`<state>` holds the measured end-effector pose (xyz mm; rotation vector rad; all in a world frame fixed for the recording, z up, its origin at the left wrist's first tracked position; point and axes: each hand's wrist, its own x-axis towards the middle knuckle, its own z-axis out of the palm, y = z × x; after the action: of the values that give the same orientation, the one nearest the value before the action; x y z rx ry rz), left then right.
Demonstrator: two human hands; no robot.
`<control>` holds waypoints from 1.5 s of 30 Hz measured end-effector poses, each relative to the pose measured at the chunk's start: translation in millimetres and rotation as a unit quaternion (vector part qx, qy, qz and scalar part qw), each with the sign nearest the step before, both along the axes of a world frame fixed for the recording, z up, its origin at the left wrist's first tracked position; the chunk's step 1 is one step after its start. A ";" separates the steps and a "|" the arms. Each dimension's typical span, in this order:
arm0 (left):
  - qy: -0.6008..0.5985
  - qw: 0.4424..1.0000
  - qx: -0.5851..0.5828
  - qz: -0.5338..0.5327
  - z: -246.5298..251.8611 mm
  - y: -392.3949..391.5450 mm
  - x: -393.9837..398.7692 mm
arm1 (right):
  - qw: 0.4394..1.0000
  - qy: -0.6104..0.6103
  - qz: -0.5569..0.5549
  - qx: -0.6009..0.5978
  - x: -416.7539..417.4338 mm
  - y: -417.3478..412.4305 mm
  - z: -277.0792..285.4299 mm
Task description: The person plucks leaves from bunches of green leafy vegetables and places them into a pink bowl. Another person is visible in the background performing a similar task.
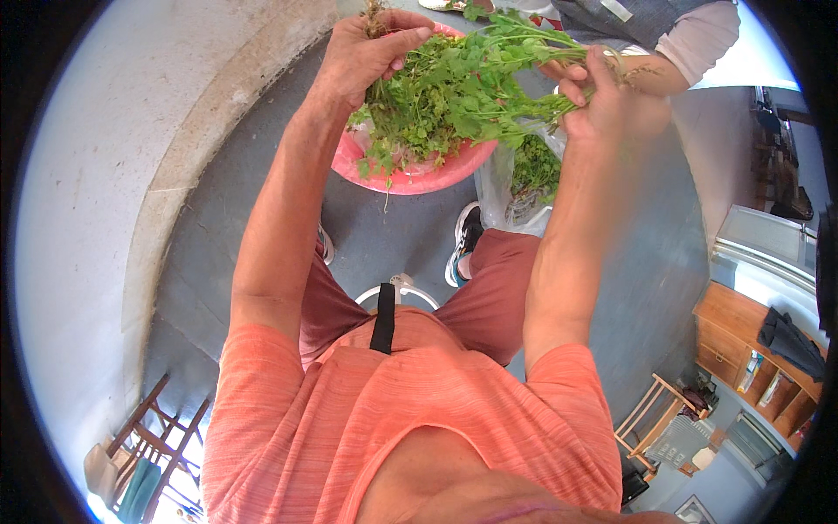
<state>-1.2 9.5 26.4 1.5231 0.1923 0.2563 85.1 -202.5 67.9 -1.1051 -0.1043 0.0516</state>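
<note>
Above a pink plastic basin (425, 178), my left hand (357, 56) grips a bunch of leafy green herbs (406, 108) that looks like coriander. Pale brown roots (374, 21) stick up past its thumb and fingers. My right hand (599, 98) is closed around the stems of a second herb bunch (504, 78), its leaves pointing left and overlapping the first. Part of the right hand and forearm is blurred. The basin's inside is largely hidden beneath the foliage.
Right of the basin, a clear plastic bag (501, 187) holds more green herbs (533, 167) on the grey floor (380, 229). Another person (628, 33) is close by at the top right. A wooden chair (661, 419) and wooden cabinet (733, 334) stand at the lower right.
</note>
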 end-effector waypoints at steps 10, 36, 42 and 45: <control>0.022 0.988 0.151 -0.030 -0.9 -30.8 -1.5 | 0.993 0.059 0.099 -0.010 10.3 15.0 -38.5; -0.129 0.944 -0.298 -0.057 5.5 -6.2 -5.2 | 0.876 -0.253 0.086 -0.401 15.0 24.7 -72.2; -0.201 0.924 -0.316 -0.075 1.8 16.9 -11.0 | 0.875 -0.201 0.067 -0.436 31.7 11.2 -80.7; -0.069 0.963 -0.257 0.049 12.1 13.8 -10.5 | 0.972 -0.045 0.106 -0.206 37.5 -5.6 -63.0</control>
<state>-11.8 23.3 38.4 0.9768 0.2060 0.3591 122.6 -208.1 5.0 -1.5092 -0.3027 0.2235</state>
